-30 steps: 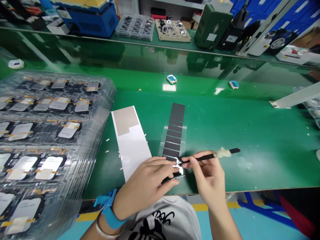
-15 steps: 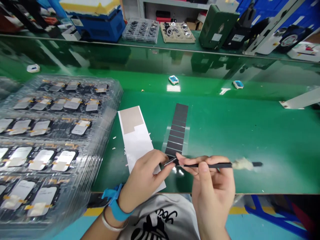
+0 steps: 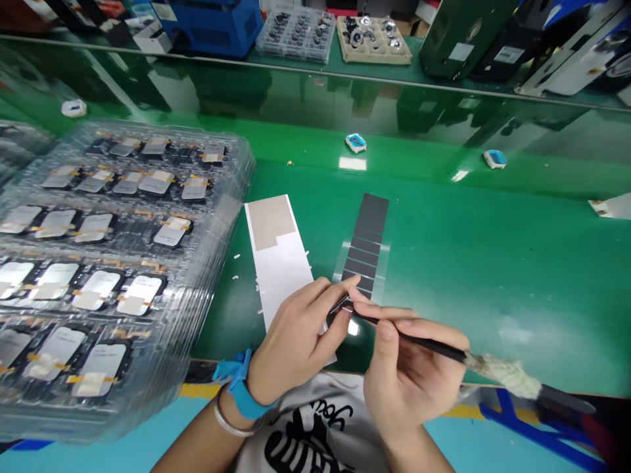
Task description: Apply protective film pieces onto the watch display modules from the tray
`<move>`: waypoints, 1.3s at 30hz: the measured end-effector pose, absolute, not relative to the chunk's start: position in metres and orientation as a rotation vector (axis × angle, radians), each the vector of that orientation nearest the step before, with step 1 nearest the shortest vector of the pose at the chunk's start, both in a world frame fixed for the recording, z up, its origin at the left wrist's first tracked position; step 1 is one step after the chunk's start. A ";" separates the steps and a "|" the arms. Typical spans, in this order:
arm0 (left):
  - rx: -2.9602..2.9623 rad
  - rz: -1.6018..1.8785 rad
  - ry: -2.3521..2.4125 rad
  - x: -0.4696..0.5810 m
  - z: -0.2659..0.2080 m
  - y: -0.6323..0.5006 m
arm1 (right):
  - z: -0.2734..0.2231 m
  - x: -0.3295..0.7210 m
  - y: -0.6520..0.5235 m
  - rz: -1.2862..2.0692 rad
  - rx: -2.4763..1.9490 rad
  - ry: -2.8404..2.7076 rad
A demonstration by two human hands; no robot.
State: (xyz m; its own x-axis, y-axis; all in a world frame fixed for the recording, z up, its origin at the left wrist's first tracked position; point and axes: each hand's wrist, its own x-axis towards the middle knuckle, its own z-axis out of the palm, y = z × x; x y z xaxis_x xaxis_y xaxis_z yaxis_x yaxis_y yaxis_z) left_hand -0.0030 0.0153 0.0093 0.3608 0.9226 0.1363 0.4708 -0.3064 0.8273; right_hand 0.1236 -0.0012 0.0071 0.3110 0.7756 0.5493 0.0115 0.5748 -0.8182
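My left hand (image 3: 303, 335) is closed, its thumb and fingers pinching a small, dark, flat part (image 3: 339, 304) with a shiny edge. Most of that part is hidden by the fingers, so I cannot tell its exact kind. My right hand (image 3: 417, 371) grips a slim black tool (image 3: 436, 347) with a pale wrapping near its rear end. The tool's front tip meets the small part, and my right fingertips lie close to my left ones. Just beyond both hands is a clear strip of black rectangular stickers (image 3: 372, 217). A white backing sheet (image 3: 280, 279) with a beige patch lies partly beneath my left hand.
Stacked clear plastic trays (image 3: 197, 246) with several small screen modules stand at the left. Two small white-and-blue pieces (image 3: 355, 142) (image 3: 495, 158) sit farther back on the green table (image 3: 493, 263). A shelf (image 3: 296, 69) behind carries part boxes and a blue machine (image 3: 211, 29).
The tool has tilted, its rear end swinging down and toward me, while its tip moved up to the part. My left fingers have shifted over the part. The whole view has shifted slightly.
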 end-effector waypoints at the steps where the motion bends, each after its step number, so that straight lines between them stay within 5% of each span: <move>1: 1.911 0.816 1.204 -0.003 0.010 0.015 | 0.006 0.123 -0.001 0.584 -0.829 -1.157; 39: 1.880 0.778 1.181 -0.005 0.009 0.016 | -0.003 0.119 0.004 0.554 -0.806 -1.118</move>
State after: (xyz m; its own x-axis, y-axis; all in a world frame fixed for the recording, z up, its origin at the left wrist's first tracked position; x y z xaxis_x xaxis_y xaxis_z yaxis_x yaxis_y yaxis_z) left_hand -0.0050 0.0158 0.0092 0.3841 0.9185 0.0940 0.4491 -0.2748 0.8502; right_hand 0.1191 0.0041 -0.0031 0.3546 0.7448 0.5653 0.0021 0.6039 -0.7971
